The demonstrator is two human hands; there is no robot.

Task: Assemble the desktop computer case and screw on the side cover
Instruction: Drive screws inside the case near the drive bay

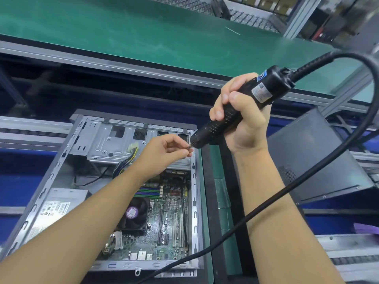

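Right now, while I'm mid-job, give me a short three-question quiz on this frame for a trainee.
1. True or false: the computer case already has its side cover on.
2. The right hand grips: A) pliers B) the electric screwdriver C) a cable tie.
3. Fill in: the left hand pinches a small ___ at the screwdriver's tip.
Key: 1 false, the motherboard lies exposed. 2 B. 3 screw, as far as its size lets me tell.
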